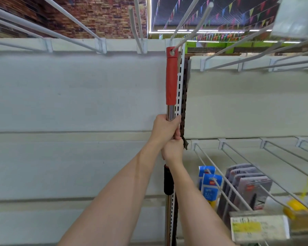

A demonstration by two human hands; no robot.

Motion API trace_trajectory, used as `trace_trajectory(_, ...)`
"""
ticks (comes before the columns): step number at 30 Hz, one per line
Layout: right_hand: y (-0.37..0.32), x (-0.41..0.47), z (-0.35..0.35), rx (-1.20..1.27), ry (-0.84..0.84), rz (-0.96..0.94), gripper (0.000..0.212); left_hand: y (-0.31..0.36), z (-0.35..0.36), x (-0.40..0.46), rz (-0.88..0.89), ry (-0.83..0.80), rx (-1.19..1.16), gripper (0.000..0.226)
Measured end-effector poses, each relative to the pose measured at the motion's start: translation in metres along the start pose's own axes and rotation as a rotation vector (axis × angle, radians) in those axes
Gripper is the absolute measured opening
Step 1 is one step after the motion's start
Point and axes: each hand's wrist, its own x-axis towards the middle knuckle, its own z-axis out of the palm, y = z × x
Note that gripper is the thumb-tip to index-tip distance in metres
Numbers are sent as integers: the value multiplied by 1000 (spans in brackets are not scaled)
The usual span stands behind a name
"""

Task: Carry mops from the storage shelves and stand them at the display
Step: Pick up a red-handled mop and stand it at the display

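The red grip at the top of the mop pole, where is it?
Centre of the head view: the red grip hangs on a white hook, above both hands.

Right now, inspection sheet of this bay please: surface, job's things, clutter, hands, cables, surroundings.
Surface: white back panel with a slotted upright; no table in view.
Job's things: one mop handle, upright, its red grip with the hang hole on a peg; mop head not in view.
Clutter: blue packs and grey packs hang on lower pegs at right; yellow items beside them, blurred.
Hands: left hand grips the metal shaft; right hand grips it just below.
Cables: nothing seen.
Surroundings: bare white pegs overhead, brick wall, bunting under a dark ceiling.
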Motion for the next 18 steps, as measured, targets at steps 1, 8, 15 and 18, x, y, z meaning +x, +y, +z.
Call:
trace_trajectory(1, 0, -1, 0, 16, 4, -2, 23, 0, 0, 0, -2, -4, 2, 32)
trace_trajectory(8, 4, -1, 3, 10, 43, -1, 21, -3, 0, 0, -4, 4, 13, 30)
trace_trajectory(15, 4, -11, 5, -29, 112, 2, 10, -4, 0, 1, -21, 5, -13, 24)
trace_trajectory(18, -1, -16, 4, -174, 110, 45, 19, -1, 0, -3, -24, 19, -4, 22)
